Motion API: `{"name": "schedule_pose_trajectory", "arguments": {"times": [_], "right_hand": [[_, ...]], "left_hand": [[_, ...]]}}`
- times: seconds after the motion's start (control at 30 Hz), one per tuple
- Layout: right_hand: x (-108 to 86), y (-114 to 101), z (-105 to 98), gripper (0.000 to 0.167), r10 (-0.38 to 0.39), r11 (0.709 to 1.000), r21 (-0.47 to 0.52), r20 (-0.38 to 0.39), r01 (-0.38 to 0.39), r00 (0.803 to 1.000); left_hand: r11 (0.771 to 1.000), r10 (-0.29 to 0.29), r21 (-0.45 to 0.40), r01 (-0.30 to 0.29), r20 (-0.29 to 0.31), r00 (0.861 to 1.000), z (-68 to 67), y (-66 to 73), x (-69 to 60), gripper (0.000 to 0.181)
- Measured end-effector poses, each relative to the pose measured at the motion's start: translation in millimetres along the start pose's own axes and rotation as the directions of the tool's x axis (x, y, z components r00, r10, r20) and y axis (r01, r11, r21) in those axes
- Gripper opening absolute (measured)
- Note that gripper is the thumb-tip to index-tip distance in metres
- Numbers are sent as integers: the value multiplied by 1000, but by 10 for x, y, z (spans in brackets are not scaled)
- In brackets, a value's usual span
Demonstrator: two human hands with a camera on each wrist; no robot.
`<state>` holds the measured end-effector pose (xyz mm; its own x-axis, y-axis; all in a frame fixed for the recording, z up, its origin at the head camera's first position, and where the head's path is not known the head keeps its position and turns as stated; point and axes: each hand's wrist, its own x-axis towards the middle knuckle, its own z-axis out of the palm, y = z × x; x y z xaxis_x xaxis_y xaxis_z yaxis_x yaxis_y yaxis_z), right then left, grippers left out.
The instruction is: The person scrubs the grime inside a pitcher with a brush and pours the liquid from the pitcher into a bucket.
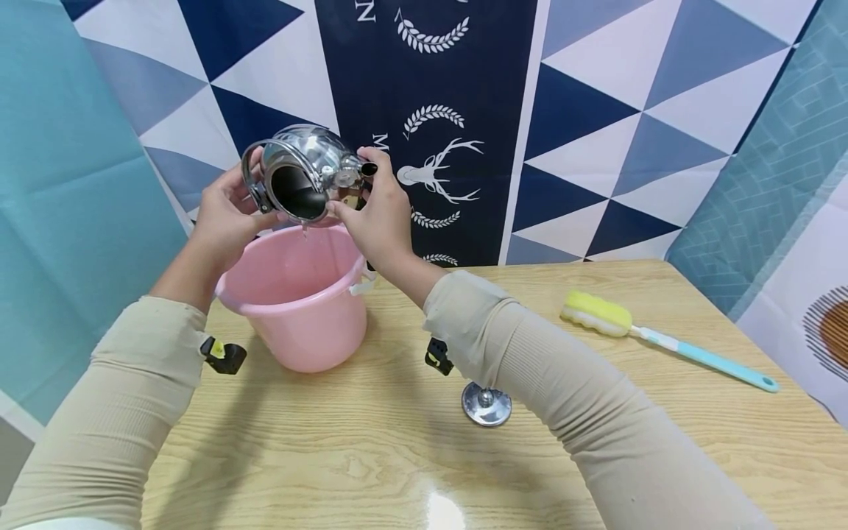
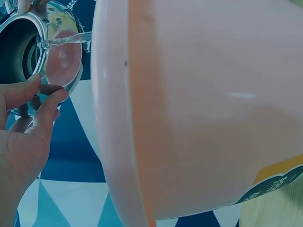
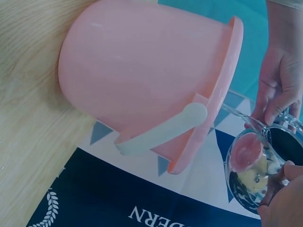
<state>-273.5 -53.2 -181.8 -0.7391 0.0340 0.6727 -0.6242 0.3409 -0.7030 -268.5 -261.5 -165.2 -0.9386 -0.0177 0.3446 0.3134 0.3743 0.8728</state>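
A shiny metal teapot (image 1: 319, 151) is held tilted above the pink bucket (image 1: 311, 313), its open mouth facing down and toward me. Clear water runs from the mouth, seen as a stream of water (image 2: 66, 41) in the left wrist view. My left hand (image 1: 225, 210) grips the teapot by its rim near the raised handle (image 1: 248, 173). On the other side, my right hand (image 1: 384, 210) holds the body beside the spout (image 1: 369, 169), thumb underneath. The bucket stands upright on the table; its inner bottom is hidden.
A round metal lid-like piece (image 1: 486, 406) with a knob lies on the wooden table (image 1: 318, 449), partly covered by my right sleeve. To the right lies a yellow-and-white sponge brush (image 1: 599, 313) with a light blue handle. A patterned cloth (image 1: 596, 125) hangs behind the table.
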Motion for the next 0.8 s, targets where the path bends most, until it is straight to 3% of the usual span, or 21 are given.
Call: {"name": "schedule_pose_trajectory", "arguments": {"times": [0.23,0.8], "right_hand": [[11,-2,1,74,-41,999,10,-14,41,999],[22,-5,-23,74,-76,997,31,-16,76,997]], "left_hand": [[1000,8,7,-8,-16,1000,-6,16,-6,82],[996,15,-89,-18,-36,999,21,53,-14,80]]}}
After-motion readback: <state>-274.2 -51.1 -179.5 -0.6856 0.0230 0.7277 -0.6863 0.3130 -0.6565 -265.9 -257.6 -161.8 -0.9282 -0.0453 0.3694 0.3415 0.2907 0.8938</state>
